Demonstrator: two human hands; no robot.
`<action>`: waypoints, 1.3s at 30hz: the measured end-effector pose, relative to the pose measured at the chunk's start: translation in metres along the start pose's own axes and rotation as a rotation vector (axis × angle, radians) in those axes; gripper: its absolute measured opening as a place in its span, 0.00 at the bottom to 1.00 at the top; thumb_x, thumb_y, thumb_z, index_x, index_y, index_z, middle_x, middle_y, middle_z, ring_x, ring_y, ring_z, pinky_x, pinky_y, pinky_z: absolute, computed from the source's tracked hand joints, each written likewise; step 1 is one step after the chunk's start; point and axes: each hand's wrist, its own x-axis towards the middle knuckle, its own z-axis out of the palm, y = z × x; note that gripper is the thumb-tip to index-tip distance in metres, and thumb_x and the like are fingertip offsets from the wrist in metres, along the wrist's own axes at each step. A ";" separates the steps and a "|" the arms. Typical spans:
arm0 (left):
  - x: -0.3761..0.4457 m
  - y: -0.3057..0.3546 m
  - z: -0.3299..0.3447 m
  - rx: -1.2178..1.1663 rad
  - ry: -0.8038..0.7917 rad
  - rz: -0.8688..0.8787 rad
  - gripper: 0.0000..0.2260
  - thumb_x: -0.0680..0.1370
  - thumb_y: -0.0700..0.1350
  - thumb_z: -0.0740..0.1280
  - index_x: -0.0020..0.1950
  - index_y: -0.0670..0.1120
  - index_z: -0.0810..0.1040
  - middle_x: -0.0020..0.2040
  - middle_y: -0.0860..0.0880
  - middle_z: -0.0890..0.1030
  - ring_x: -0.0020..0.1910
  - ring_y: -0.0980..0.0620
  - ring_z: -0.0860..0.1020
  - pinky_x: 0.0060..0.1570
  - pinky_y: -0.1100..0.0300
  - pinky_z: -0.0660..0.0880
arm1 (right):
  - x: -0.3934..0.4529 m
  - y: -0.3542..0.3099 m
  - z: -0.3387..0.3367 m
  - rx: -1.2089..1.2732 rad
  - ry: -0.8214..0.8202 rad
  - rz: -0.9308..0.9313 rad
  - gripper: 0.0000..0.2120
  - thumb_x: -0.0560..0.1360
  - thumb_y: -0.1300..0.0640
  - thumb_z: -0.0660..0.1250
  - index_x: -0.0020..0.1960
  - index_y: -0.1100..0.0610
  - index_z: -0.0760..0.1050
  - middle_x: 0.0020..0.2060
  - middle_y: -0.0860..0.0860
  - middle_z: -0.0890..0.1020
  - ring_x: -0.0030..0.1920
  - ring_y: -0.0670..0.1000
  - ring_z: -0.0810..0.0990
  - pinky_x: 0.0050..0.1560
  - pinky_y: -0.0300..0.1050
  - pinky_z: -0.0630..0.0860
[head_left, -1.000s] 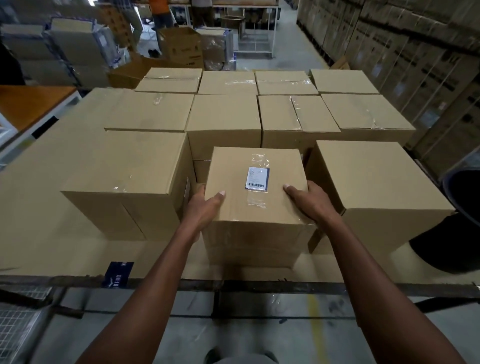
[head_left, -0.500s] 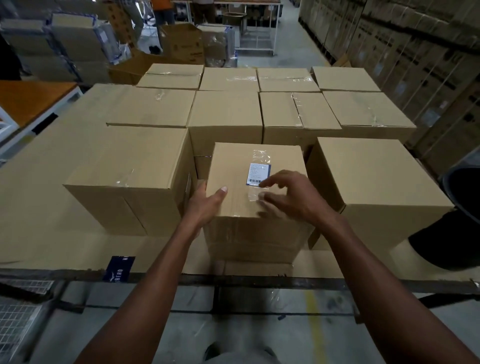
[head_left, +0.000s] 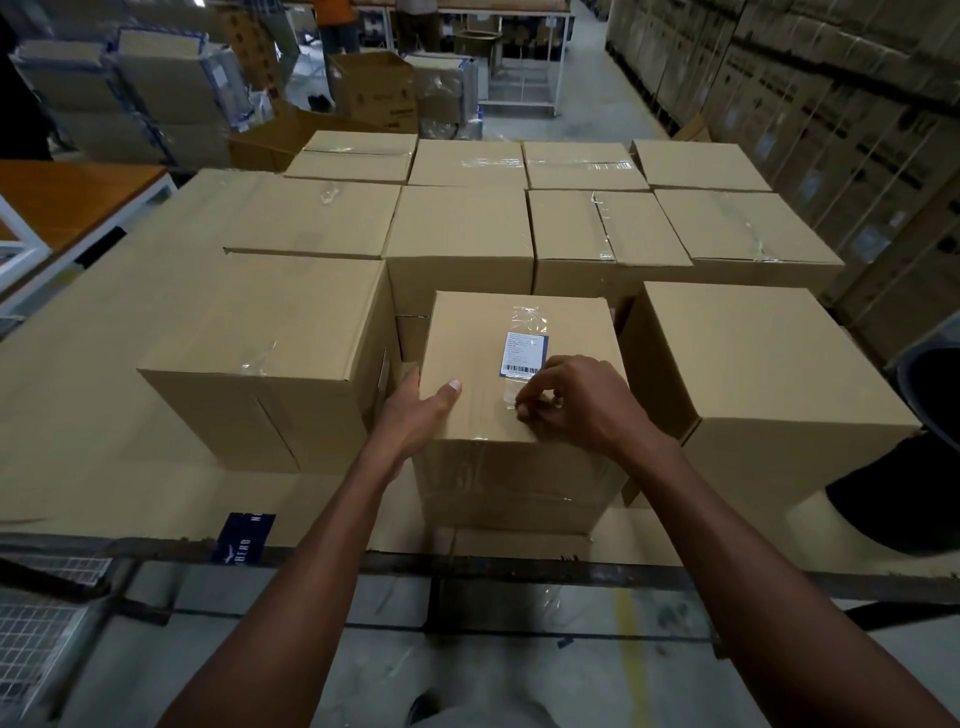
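Labelled box (head_left: 467, 338) sits at the near edge of the cardboard-lined platform (head_left: 78, 415), with both your hands on it.
Around you a warehouse aisle runs past stacked cartons (head_left: 831, 104), with an orange-topped desk (head_left: 67, 197) off to your left. The platform carries rows of plain boxes (head_left: 457, 234), two of them close beside yours. Your left hand (head_left: 415, 410) clasps the top left edge, thumb on the lid, likely to steady the box. Your right hand (head_left: 582, 405) is narrowed to a pinch on the clear tape (head_left: 524, 318) just below the barcode label (head_left: 523, 353), seemingly picking at its end.
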 end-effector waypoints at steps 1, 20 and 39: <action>0.000 0.001 0.000 0.000 0.002 -0.001 0.22 0.82 0.57 0.66 0.75 0.53 0.70 0.61 0.54 0.77 0.59 0.51 0.76 0.56 0.56 0.71 | 0.001 0.001 0.001 -0.010 0.008 -0.006 0.07 0.73 0.46 0.75 0.51 0.43 0.88 0.50 0.45 0.86 0.48 0.52 0.81 0.46 0.51 0.76; 0.000 -0.002 0.000 0.077 0.000 0.058 0.33 0.79 0.62 0.65 0.82 0.58 0.56 0.74 0.50 0.74 0.69 0.47 0.75 0.66 0.41 0.76 | 0.016 -0.003 -0.012 -0.179 0.069 0.009 0.06 0.77 0.54 0.71 0.52 0.50 0.84 0.51 0.51 0.87 0.49 0.58 0.82 0.41 0.47 0.66; 0.000 -0.001 0.004 0.047 0.020 0.060 0.33 0.82 0.58 0.66 0.83 0.57 0.55 0.76 0.49 0.71 0.71 0.44 0.72 0.64 0.39 0.76 | 0.108 -0.006 -0.112 -0.212 0.222 -0.021 0.07 0.78 0.60 0.66 0.49 0.51 0.82 0.45 0.48 0.85 0.46 0.53 0.80 0.41 0.45 0.66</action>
